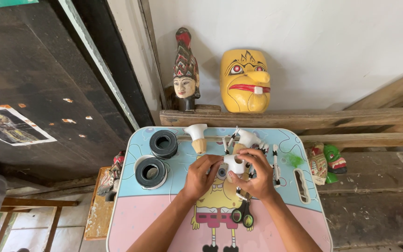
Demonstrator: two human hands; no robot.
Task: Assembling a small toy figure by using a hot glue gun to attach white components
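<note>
Hands meet over the middle of the counter (pixel 131 219), a small folding one with a blue far half, a pink near half and a cartoon figure printed down its centre. Both forearms come in from the near edge and angle inward. The left hand (pixel 200 176) is curled, its fingers bent onto the left side of a small white carved piece (pixel 234 164); its grip is narrow and closed on that piece. The right hand (pixel 257 175) arches over the piece from the right, fingertips pressing its top and side, so the piece is held between the 2 hands just above the counter's centre.

Toward the far left corner lie 2 black rings (pixel 163 143), one behind the other. Near the far edge stand more white carved pieces (pixel 197 135) on wooden stems. A pair of dark-handled tools (pixel 242 213) lies just nearer than the right hand. On the wooden ledge beyond the counter sit a yellow mask (pixel 245 81) and a painted puppet head (pixel 185 74).
</note>
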